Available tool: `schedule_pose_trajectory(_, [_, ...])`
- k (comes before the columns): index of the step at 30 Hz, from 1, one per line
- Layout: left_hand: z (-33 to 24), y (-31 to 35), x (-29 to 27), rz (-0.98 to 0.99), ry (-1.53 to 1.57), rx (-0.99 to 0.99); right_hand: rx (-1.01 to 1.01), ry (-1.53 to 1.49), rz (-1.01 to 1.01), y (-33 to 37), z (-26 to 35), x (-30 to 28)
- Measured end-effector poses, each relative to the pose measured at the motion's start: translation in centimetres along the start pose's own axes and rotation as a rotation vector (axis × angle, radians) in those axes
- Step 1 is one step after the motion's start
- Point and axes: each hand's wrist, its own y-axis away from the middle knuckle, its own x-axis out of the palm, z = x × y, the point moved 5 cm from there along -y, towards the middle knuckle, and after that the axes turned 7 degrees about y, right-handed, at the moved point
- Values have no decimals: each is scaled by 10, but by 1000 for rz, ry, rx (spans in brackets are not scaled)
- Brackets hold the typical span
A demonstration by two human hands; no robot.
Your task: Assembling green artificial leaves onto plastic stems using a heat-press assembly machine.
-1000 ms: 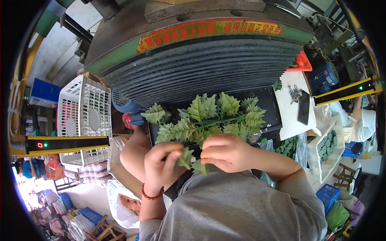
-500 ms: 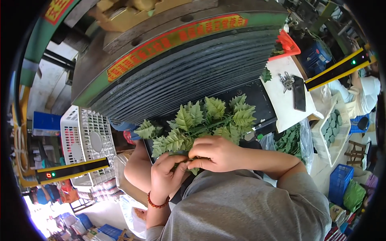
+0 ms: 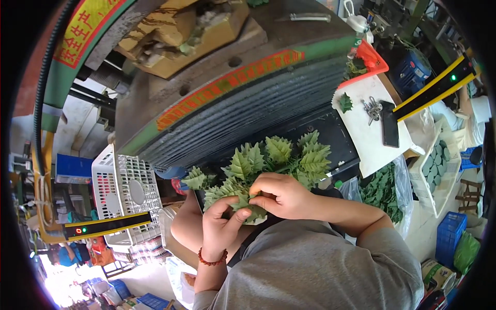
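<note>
A bunch of pale green, jagged-edged leaves (image 3: 279,150) lies low in front of me, spreading toward the dark machine bed. My left hand (image 3: 223,225), with a beaded bracelet on the wrist, is closed at the bunch's near edge, a leaf between thumb and fingers. Just to its right, my right hand (image 3: 284,195) pinches thumb against fingers at the same leaves. Its fingertips partly cover what they grip.
Beyond the leaves stands a machine with a ribbed black front (image 3: 227,111). To the right, a white board (image 3: 364,134) bears keys (image 3: 372,109) and a phone (image 3: 389,124). A white plastic basket (image 3: 137,188) stands left. Yellow-edged sensor bars (image 3: 108,226) flank me.
My hands have come slightly apart, and more of the leaf between them shows. The whole view has shifted, so the machine's top and the mould on it show more.
</note>
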Motion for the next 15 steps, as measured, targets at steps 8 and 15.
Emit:
schedule_pose_trajectory(8, [-21,-10,9,150,-429,243,13,-104,6,-3,0,5])
schedule_pose_trajectory(15, [-19,-9,-13,132,-344,184,9,-34,46,-16,10,12])
